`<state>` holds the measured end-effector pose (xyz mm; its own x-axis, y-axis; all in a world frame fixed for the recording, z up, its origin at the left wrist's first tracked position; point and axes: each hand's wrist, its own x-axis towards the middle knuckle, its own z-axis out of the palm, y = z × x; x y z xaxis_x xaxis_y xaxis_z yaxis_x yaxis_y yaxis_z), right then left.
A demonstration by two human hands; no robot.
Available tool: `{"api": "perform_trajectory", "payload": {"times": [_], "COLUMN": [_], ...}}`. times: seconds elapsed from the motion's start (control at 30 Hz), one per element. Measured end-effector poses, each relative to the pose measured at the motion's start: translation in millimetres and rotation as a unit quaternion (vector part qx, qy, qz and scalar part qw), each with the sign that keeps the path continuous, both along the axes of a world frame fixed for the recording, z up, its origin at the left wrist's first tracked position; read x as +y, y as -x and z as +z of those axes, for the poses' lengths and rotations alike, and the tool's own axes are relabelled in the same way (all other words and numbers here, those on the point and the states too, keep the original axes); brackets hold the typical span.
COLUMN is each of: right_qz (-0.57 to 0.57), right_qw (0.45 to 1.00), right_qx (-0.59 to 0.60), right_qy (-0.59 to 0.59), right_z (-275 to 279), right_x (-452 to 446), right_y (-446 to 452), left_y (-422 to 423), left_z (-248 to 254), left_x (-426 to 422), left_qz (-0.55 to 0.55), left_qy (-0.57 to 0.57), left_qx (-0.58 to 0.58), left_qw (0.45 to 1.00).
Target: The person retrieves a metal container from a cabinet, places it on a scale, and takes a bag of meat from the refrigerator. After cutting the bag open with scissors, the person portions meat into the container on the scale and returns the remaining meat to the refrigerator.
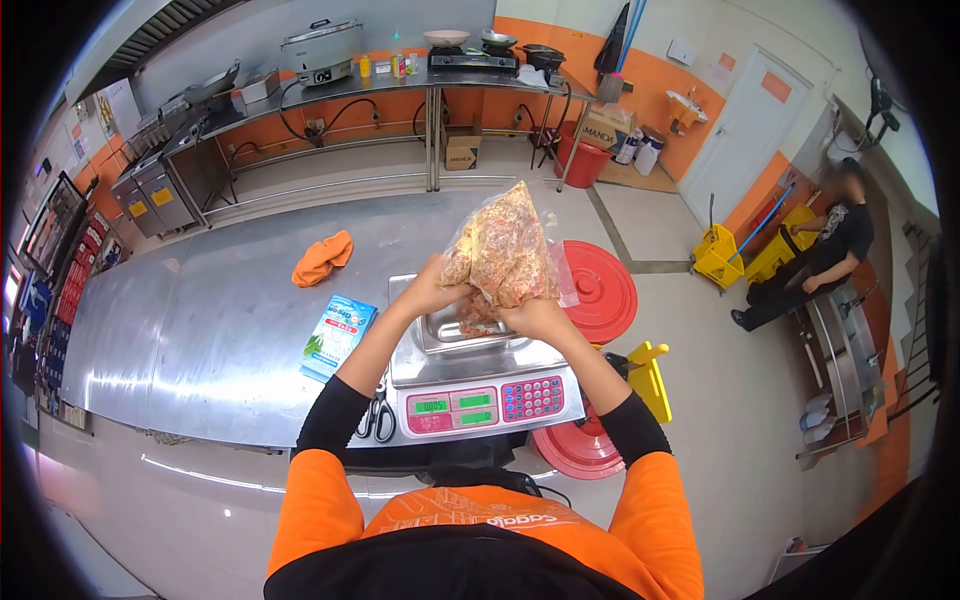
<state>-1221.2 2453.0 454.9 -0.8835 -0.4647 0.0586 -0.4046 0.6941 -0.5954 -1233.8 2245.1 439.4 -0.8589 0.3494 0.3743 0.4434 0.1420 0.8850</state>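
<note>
Both my hands grip a clear plastic bag (503, 245) packed with a reddish-yellow crumbly food mix. My left hand (440, 288) holds its lower left side, and my right hand (536, 318) its lower right. The bag is raised over a shallow metal tray (438, 335), where some reddish food shows at the bottom. Beneath the tray is a digital scale (450, 372) with lit green displays and a pink keypad. Black-handled scissors (378, 416) lie at the scale's left edge. My fingertips are partly hidden by the bag.
Left of the scale, a blue and white packet (340, 337) and an orange cloth (322, 259) lie on the steel table (200, 300). Red lids (598, 290) and a yellow handle-like part (650, 382) are at the right edge. A person in black (835, 235) sits farther right, near yellow mop buckets (718, 255).
</note>
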Motion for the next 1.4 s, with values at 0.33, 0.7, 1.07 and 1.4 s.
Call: {"api": "perform_trajectory", "payload": {"times": [0.33,0.7,1.07,1.4], "right_qz": [-0.010,0.002,0.078,0.016], "right_qw": [0.991,0.985,0.995,0.997], "right_qx": [0.012,-0.009,0.029,0.068], "right_qy": [-0.130,-0.172,0.063,0.027], "right_z": [-10,-16,3,-30], "right_x": [0,4,-3,-1], "right_y": [4,16,1,14], "left_y": [6,4,0,-3], "left_z": [9,6,11,26], "left_x": [-8,-10,-5,-9], "left_qz": [-0.014,0.008,0.076,0.077], "left_qy": [0.151,0.168,0.210,0.242], "left_qx": [0.046,0.060,0.057,0.081], "left_qw": [0.987,0.984,0.973,0.964]}}
